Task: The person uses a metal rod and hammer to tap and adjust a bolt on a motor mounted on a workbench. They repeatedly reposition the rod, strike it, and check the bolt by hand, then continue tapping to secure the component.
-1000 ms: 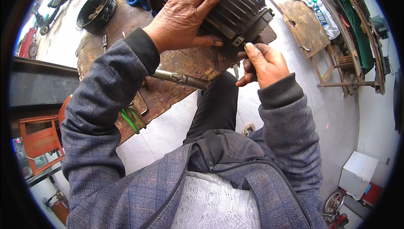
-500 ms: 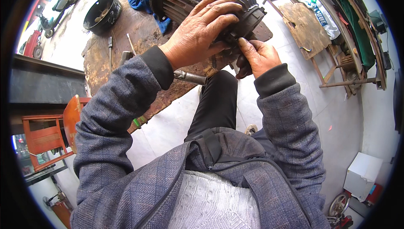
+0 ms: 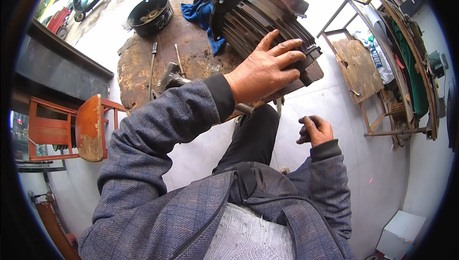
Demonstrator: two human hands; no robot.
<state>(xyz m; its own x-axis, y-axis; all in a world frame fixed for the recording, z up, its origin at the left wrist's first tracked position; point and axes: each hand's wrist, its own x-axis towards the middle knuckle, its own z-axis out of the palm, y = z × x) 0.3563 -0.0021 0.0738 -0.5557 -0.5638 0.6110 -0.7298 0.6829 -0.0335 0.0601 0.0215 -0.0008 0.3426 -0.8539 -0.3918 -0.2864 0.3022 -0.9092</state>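
Observation:
A dark, finned electric motor [image 3: 263, 23] lies on the worn wooden workbench [image 3: 135, 64]. My left hand [image 3: 267, 69] rests on its near end with the fingers spread over the fins. Off the bench edge, to the right of my knee, my right hand [image 3: 318, 130] is apart from the motor. Its fingers are curled against the thumb; whether something small is between them I cannot make out. Left of my left sleeve lie a hammer [image 3: 170, 74], partly covered by my forearm, a screwdriver [image 3: 153, 61] and a slim rod-like tool [image 3: 179, 59].
A black round pan [image 3: 150, 15] with small parts inside stands at the bench's far left. Blue cloth [image 3: 201, 9] is bunched beside the motor. To the left is a wooden chair [image 3: 91, 128]; a rack [image 3: 416, 64] and a worn board [image 3: 358, 71] are at right.
My right hand has left the motor's end and drawn back down and right. My left hand stays on the motor, its fingers now spread wider. The view has shifted a little.

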